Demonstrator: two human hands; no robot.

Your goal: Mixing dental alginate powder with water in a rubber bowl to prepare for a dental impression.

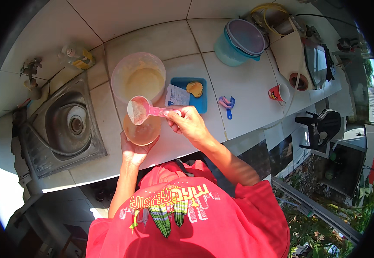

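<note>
In the head view, the right hand (pixel 190 124) pinches a round pink scoop (pixel 147 111) bearing pale powder (pixel 137 106); below it, the left hand (pixel 134 151) cups a smooth, rounded orange bowl (pixel 141 136), fingers curled around it; just beyond stands a translucent tub (pixel 120 73) of pale mixture (pixel 147 81).

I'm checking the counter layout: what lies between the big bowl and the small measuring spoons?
In the head view, a blue tray lies there, bearing a yellow lump and a white packet.

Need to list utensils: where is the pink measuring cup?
The pink measuring cup is left of centre in the head view, in the right hand, at the small bowl's far side.
</note>
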